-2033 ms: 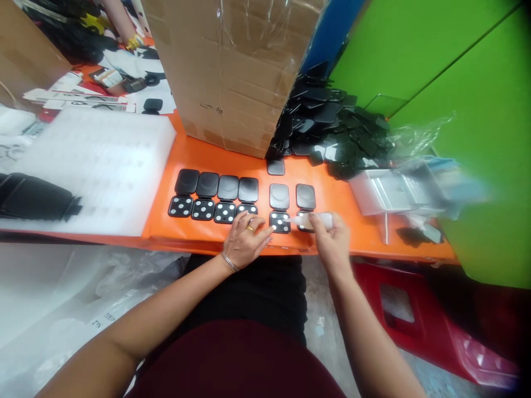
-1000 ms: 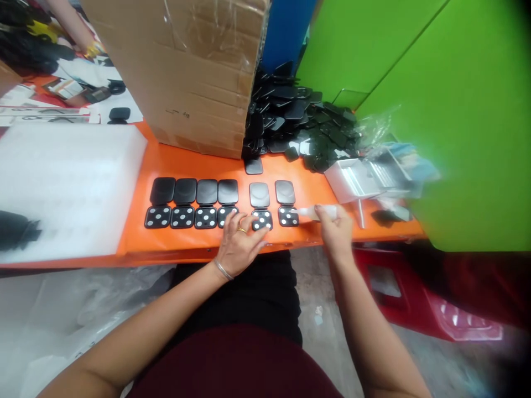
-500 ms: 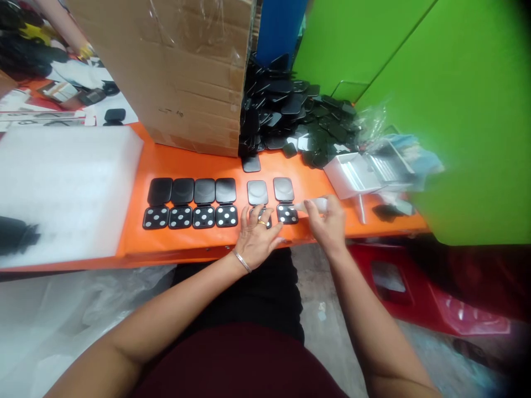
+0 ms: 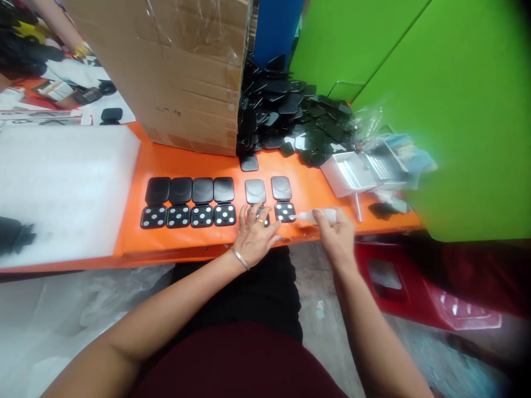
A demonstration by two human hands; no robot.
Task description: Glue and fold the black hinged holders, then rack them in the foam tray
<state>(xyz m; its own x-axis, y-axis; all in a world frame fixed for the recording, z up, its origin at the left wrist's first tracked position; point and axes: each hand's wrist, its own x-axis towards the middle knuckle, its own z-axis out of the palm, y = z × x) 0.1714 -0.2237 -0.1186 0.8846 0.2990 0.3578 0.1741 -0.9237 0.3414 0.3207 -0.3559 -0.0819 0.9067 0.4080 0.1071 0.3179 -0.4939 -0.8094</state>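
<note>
My right hand is closed round a white squeeze bottle with a pointed nozzle. The nozzle tip is at the right side of the rightmost black hinged case, whose lower half bears pale round dots. My left hand, fingers spread, rests over the dotted half of the neighbouring open case and partly hides it. To the left, several more open cases stand in a row, plain lids at the back and dotted halves toward me.
A tall cardboard box stands behind the row, beside a heap of black flat pieces. White open boxes lie at the right, a white foam block at the left. Another person's arm shows at the upper left.
My right hand and the bottle have shifted right and slightly down, drawing the nozzle toward the rightmost case's right edge. My left hand has stayed on its case.
</note>
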